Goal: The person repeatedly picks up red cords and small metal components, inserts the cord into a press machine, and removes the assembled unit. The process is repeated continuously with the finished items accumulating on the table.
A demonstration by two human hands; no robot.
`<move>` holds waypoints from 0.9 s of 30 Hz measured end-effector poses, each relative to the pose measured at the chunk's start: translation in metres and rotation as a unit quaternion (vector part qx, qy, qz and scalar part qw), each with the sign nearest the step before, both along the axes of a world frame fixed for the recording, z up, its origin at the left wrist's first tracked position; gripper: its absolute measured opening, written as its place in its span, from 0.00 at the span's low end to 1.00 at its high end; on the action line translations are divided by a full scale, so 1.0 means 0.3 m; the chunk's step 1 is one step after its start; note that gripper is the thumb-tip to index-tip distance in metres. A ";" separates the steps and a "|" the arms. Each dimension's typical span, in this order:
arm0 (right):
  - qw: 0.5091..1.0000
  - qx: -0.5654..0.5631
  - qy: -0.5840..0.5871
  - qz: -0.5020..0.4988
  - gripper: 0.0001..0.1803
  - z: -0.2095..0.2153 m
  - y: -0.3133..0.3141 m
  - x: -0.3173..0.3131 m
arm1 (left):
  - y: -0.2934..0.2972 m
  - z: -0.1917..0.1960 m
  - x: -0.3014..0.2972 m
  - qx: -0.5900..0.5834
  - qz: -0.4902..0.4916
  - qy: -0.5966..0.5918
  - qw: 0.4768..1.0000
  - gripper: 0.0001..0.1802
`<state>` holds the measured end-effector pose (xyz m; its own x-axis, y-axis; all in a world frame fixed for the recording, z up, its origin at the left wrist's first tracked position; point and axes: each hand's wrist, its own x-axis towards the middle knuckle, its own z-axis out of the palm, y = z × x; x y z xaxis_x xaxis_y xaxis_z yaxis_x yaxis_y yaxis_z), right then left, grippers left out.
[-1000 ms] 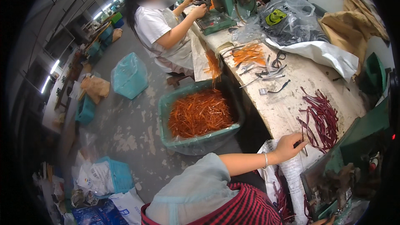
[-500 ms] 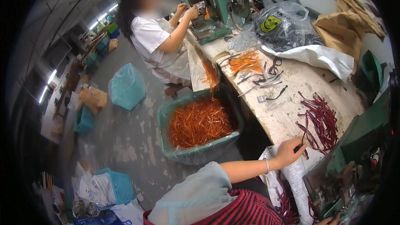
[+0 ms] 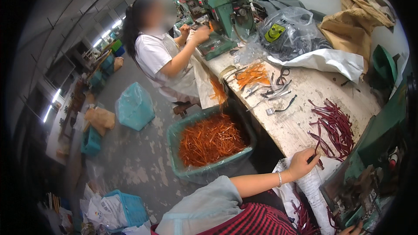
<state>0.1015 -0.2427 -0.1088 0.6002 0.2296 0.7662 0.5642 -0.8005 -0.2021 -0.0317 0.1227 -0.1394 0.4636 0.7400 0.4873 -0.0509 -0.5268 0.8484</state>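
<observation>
My left hand (image 3: 303, 164), with a bracelet at the wrist, is closed at the front edge of the bench. Its fingers pinch a thin dark red strap (image 3: 318, 142), and a small black piece shows at the fingertips. Just beyond lies a loose pile of dark red straps (image 3: 336, 124). Only some fingers of my right hand (image 3: 352, 229) show, at the bottom edge beside a dark green machine (image 3: 370, 180); what they hold is hidden. More dark red straps (image 3: 301, 212) lie on white sacking below my left forearm.
Left of the bench (image 3: 278, 132) stands a green tub (image 3: 173, 148) of orange strips. Orange strips (image 3: 252, 76) and grey straps (image 3: 275, 90) lie farther along. A co-worker (image 3: 163, 56) sits at a green press (image 3: 226, 6). A clear bag (image 3: 289, 26) lies at the back.
The view has shifted slightly. My left hand keeps its pinch at nearly the same spot by the red pile. The co-worker's hands have moved slightly at the press.
</observation>
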 end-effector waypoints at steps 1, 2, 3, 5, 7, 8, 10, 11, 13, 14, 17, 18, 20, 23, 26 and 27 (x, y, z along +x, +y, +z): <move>1.000 0.005 -0.005 0.004 0.18 -0.009 -0.008 0.006 | 0.000 0.002 0.001 -0.003 0.000 -0.006 1.000 0.11; 1.000 0.009 -0.011 0.010 0.18 -0.013 -0.008 0.008 | -0.004 0.003 0.001 -0.006 -0.001 -0.012 1.000 0.10; 1.000 0.012 -0.022 0.015 0.18 -0.017 -0.015 0.011 | -0.009 0.001 0.003 -0.010 -0.002 -0.018 1.000 0.10; 0.999 0.019 -0.040 0.029 0.18 -0.029 -0.011 0.017 | -0.004 -0.005 -0.001 0.012 -0.012 0.004 1.000 0.10; 0.997 0.029 -0.058 0.044 0.18 -0.029 -0.010 0.023 | 0.002 -0.007 -0.004 0.028 -0.017 0.018 0.999 0.10; 0.996 0.031 -0.069 0.051 0.18 -0.028 -0.008 0.026 | 0.009 -0.006 -0.005 0.032 -0.017 0.020 0.999 0.10; 0.993 0.040 -0.086 0.063 0.19 -0.018 0.005 0.016 | -0.002 0.002 -0.006 0.040 -0.009 0.013 0.999 0.11; 0.993 0.046 -0.085 0.071 0.19 0.003 0.017 0.008 | -0.005 0.003 -0.002 0.038 -0.003 0.015 0.999 0.11; 0.991 0.062 -0.082 0.087 0.19 0.029 0.035 -0.010 | -0.002 0.000 -0.002 0.038 0.009 0.022 0.999 0.11; 0.990 0.069 -0.094 0.077 0.19 0.012 0.028 -0.004 | -0.007 -0.008 -0.003 0.043 0.013 0.025 0.999 0.11; 0.969 0.144 -0.110 0.166 0.19 -0.062 0.010 0.052 | -0.008 -0.013 0.002 0.021 0.011 0.027 0.999 0.12; 0.988 0.074 -0.099 0.090 0.22 -0.067 0.002 0.035 | -0.009 -0.001 0.000 0.055 0.032 0.050 0.997 0.13; 0.995 0.056 -0.043 0.074 0.16 -0.108 -0.028 0.045 | 0.003 -0.006 0.009 0.008 0.013 0.065 0.998 0.14; 0.993 0.063 -0.017 0.102 0.16 -0.144 -0.027 0.053 | 0.014 -0.030 0.012 -0.016 0.018 0.069 0.997 0.17; 0.989 0.087 0.017 0.116 0.16 -0.137 -0.010 0.052 | 0.016 -0.025 0.001 -0.031 0.013 0.088 0.996 0.16; 0.990 0.087 0.023 0.109 0.16 -0.130 -0.008 0.051 | 0.015 -0.024 0.011 -0.029 0.012 0.091 0.995 0.16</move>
